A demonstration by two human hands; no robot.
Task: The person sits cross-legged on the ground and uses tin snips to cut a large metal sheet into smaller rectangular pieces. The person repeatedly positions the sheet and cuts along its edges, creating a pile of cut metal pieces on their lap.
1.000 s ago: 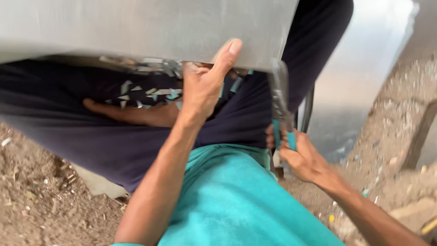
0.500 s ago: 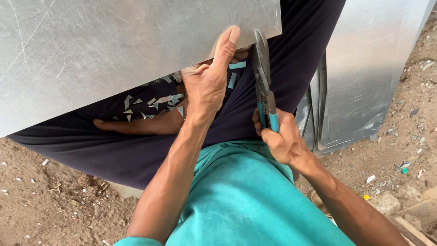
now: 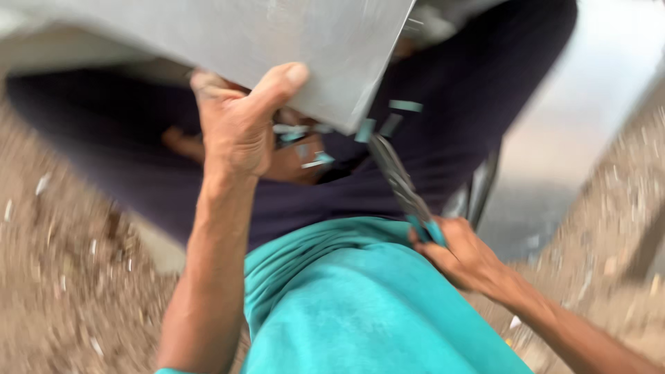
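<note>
Up top, the left hand [image 3: 239,128] grips the lower edge of a grey metal sheet [image 3: 228,34], thumb pressed flat against its face and the fingers [image 3: 208,83] curled behind it. The sheet fills the upper left of the view, tilted, its corner hanging just above the snips. Lower right, the right hand [image 3: 460,253] is closed around the teal handles of a pair of tin snips [image 3: 402,187]; the blades point up toward the sheet's corner, and the blur hides whether they touch it. A teal garment [image 3: 346,305] and dark trousers [image 3: 443,138] sit beneath, over gravelly ground [image 3: 62,277].
</note>
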